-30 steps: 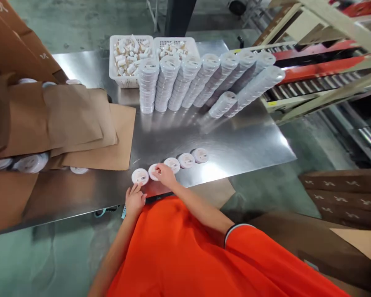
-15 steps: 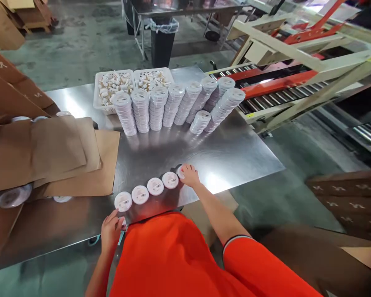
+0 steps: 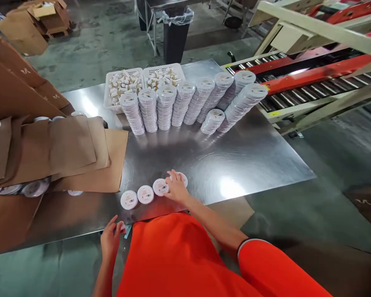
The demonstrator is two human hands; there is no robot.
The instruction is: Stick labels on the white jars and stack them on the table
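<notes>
Several round white containers [image 3: 129, 200] lie in a row near the front edge of the steel table [image 3: 160, 156]. My right hand [image 3: 175, 187] rests over the right part of the row, fingers bent over one container and partly hiding it; another [image 3: 182, 178] shows just behind the fingers. Beyond the table's front edge, left of the row, my left hand [image 3: 110, 238] holds a small reddish-white piece [image 3: 123, 227] by the fingertips. Tall stacks of such containers [image 3: 167, 107] stand at the back of the table, with one shorter stack [image 3: 213, 122] in front.
Two white baskets [image 3: 106, 97] of small white and tan pieces stand behind the stacks. Cardboard flaps and an open box [image 3: 71, 144] cover the table's left side. A roller conveyor [image 3: 297, 94] adjoins the back right; a black bin [image 3: 174, 41] stands beyond.
My right hand has moved left along the row, off the rightmost container. My left hand has drawn slightly away from the leftmost container. The view has shifted a little.
</notes>
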